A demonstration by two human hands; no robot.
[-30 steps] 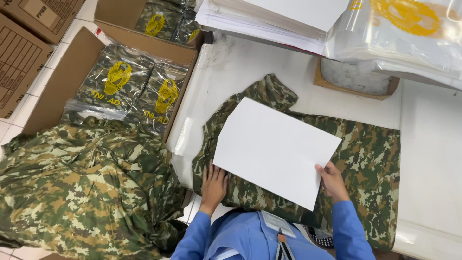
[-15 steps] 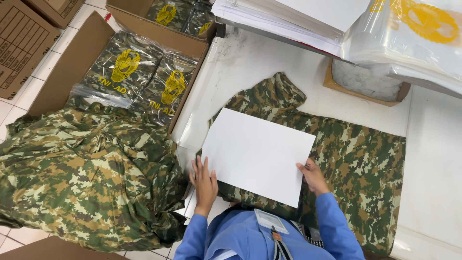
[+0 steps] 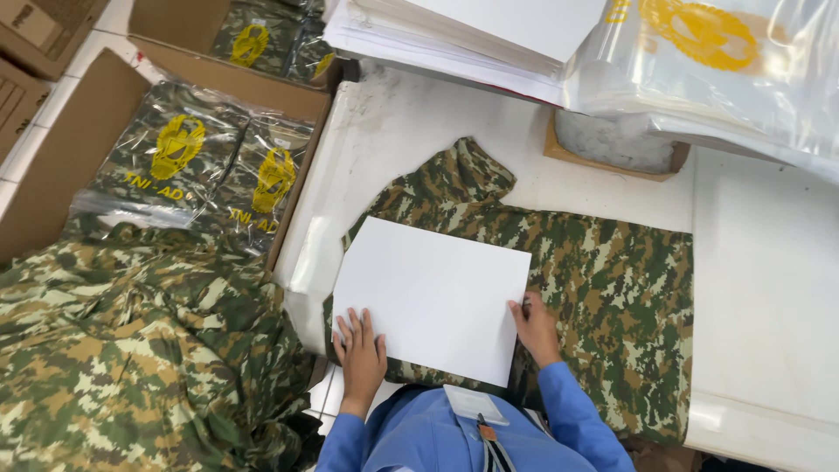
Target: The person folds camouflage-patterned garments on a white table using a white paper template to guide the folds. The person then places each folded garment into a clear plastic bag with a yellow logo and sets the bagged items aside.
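Note:
A green and brown camouflage garment (image 3: pixel 603 280) lies spread flat on a white table (image 3: pixel 760 297). A white rectangular sheet (image 3: pixel 433 297) lies on its left half. My left hand (image 3: pixel 360 357) rests flat, fingers apart, on the sheet's near left corner. My right hand (image 3: pixel 535 328) presses on the sheet's right edge, its fingers curled at the edge. Both blue sleeves show at the bottom of the view.
A heap of camouflage garments (image 3: pixel 131 358) lies to the left. Behind it an open cardboard box (image 3: pixel 61 157) holds bagged garments (image 3: pixel 210 166) with yellow prints. A stack of white sheets (image 3: pixel 463 35) and clear printed bags (image 3: pixel 717 61) lie at the table's far side.
The white sheet has slid toward me and to the left on the garment, both hands moving with it. The view has shifted slightly.

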